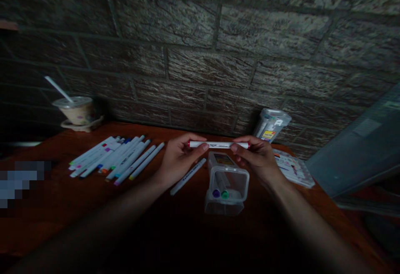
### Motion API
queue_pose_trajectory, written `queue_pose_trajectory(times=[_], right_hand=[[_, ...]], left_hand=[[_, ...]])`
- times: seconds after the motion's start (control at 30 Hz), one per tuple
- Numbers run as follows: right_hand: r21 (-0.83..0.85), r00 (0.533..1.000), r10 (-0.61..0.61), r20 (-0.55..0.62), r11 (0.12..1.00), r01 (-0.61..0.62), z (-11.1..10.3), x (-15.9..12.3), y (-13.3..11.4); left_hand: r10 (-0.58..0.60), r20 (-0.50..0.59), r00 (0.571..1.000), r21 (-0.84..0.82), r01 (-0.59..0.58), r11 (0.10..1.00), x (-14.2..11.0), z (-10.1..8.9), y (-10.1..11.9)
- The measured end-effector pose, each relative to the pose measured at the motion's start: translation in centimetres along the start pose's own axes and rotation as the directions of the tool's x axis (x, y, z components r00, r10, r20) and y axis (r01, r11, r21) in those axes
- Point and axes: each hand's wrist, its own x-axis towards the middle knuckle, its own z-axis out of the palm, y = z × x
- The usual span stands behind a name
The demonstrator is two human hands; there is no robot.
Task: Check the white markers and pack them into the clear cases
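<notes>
A white marker with red ends (pixel 218 145) is held level between both hands, above the table. My left hand (pixel 179 155) pinches its left end, and my right hand (pixel 258 155) pinches its right end. Just below lies a clear plastic case (pixel 229 211) with its open end facing me; a purple-ended marker (pixel 216 193) and a green-ended marker (pixel 224 193) are inside. Between the case and my left forearm rests a single white marker (pixel 188 177). Farther left, several white markers with coloured ends (pixel 115 157) lie in a loose pile.
A lidded drink cup with a straw (pixel 76 109) stands at the back left. Near the wall (pixel 200 66), at the right, is an upright clear container (pixel 271 124). A flat clear case (pixel 293 168) lies by the table's (pixel 131 215) right edge, beside a grey panel (pixel 359 145).
</notes>
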Motion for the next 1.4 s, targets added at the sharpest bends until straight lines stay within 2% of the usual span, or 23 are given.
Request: queue_pose_trajectory(times=[0.43,0.63,0.83,1.17,1.4], right_hand=[[0.116,0.996,0.08,0.044,0.99,-0.085,0.0,-0.31,-0.4],[0.056,0.999,0.037,-0.002,0.998,-0.037,-0.02,-0.08,-0.11],[0.023,1.0,0.017,0.009,1.0,-0.018,0.2,-0.2,0.19],[0.062,0.998,0.04,0.039,0.997,-0.042,0.19,-0.21,-0.51],[0.024,1.0,0.029,-0.003,0.999,-0.029,0.04,-0.13,-0.24]], left_hand=[[-0.035,0.023,0.999,-0.218,0.04,0.975,0.26,-0.03,0.11],[-0.013,0.034,0.999,-0.14,0.018,0.99,0.25,0.08,-0.04],[-0.044,0.024,0.999,-0.046,0.045,0.998,0.05,0.03,-0.09],[-0.034,0.031,0.999,-0.16,0.038,0.986,0.26,0.1,0.44],[-0.025,0.046,0.999,-0.175,0.032,0.984,0.15,0.08,0.56]])
